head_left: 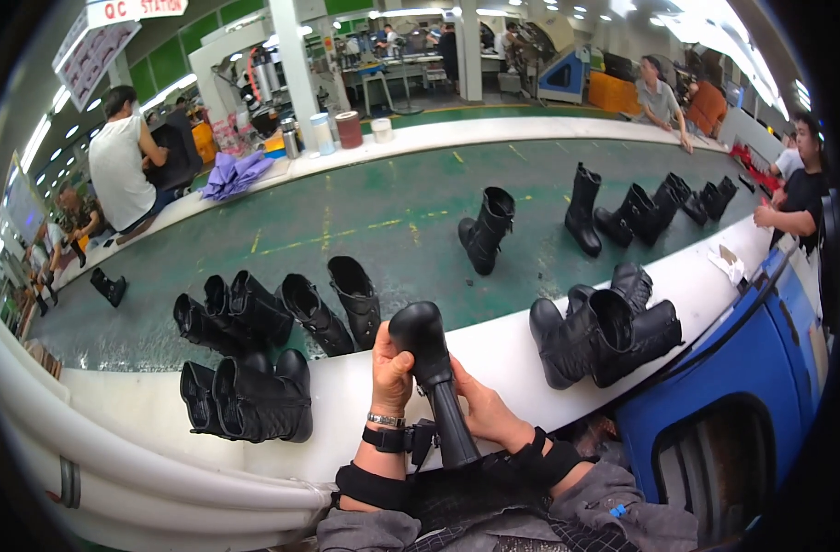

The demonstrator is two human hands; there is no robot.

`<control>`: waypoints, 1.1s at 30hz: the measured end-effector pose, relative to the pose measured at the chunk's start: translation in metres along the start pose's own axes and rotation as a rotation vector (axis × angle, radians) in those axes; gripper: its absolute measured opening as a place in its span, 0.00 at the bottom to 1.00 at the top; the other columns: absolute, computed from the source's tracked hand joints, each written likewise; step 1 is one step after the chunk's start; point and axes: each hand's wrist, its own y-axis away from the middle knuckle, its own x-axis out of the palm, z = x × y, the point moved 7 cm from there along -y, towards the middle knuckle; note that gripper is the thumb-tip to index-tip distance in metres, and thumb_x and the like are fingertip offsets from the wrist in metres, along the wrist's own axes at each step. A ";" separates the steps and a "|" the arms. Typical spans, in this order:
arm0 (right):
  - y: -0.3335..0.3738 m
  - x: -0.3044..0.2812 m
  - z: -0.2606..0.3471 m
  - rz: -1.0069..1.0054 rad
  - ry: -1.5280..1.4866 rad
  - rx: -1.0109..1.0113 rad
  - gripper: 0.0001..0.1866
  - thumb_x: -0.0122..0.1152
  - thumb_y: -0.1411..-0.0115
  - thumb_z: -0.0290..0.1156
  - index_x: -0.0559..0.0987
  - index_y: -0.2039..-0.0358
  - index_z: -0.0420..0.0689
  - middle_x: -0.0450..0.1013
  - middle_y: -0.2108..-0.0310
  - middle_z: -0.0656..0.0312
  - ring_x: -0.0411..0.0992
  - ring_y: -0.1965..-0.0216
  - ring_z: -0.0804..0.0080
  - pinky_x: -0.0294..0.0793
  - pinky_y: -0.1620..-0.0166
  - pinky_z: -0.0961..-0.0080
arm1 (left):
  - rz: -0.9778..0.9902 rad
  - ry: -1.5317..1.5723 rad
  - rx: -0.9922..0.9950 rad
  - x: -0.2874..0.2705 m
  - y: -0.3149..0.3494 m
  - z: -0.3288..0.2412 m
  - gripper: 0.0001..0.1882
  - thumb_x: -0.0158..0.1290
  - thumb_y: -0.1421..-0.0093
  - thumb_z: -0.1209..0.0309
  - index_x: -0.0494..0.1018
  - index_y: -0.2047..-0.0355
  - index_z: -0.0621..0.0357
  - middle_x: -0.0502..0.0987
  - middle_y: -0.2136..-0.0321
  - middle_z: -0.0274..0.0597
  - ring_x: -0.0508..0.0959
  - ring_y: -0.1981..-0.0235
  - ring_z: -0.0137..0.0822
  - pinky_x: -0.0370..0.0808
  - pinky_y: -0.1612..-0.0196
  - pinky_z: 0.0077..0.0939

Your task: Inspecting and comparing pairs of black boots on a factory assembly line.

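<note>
A black boot is held in front of me, its rounded toe pointing up and its shaft running down toward my lap. My left hand is closed on it near the toe, with the thumb pressed against its side. Against the other side, my right hand grips the boot along the shaft; some of its fingers are hidden behind it. To the left on the white ledge, a pair of black boots stands close together. Several more black boots cluster on the ledge at my right.
Beyond the ledge runs a green conveyor belt with several upright boots on it. A blue machine stands close at my right. Across the belt are a seated person, purple cloth and containers. Another person sits at far right.
</note>
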 end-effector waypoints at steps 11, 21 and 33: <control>0.144 -0.138 0.051 -0.783 0.564 0.170 0.04 0.61 0.47 0.24 0.81 0.70 0.41 0.77 0.73 0.56 0.76 0.71 0.60 0.74 0.68 0.69 | -0.061 0.271 -0.415 -0.016 0.010 0.048 0.33 0.54 0.50 0.59 0.68 0.51 0.75 0.76 0.56 0.59 0.77 0.55 0.50 0.74 0.45 0.43; 0.198 -0.236 -0.038 -1.176 0.428 0.579 0.28 0.65 0.49 0.31 0.69 0.50 0.32 0.73 0.53 0.42 0.76 0.63 0.53 0.75 0.58 0.65 | 0.184 -0.070 -0.355 0.009 0.014 0.028 0.38 0.60 0.48 0.53 0.63 0.42 0.61 0.74 0.57 0.48 0.74 0.53 0.44 0.70 0.44 0.45; 0.171 -0.252 -0.015 -1.003 0.935 0.245 0.20 0.52 0.58 0.20 0.75 0.61 0.31 0.64 0.51 0.34 0.63 0.50 0.38 0.64 0.45 0.52 | -0.076 -0.402 -0.292 0.018 0.010 0.014 0.32 0.57 0.49 0.61 0.70 0.48 0.70 0.77 0.58 0.51 0.78 0.59 0.40 0.74 0.50 0.34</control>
